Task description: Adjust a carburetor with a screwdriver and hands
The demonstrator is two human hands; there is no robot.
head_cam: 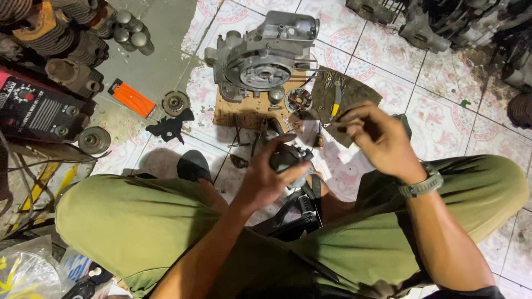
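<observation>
Left hand (265, 177) grips a small dark metal engine part (288, 158) above the knees. Right hand (374, 138) pinches something thin, too small to identify. Judged step: fitting work on the part; alignment is required next. Beyond, a grey cast-aluminium engine casing (263, 55) rests on a cardboard sheet (244, 113) on the tiled floor (443, 94).

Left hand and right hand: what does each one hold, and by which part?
The left hand grips a dark grey metal part around its body. The right hand pinches something small at its fingertips; what it is cannot be told.
</observation>
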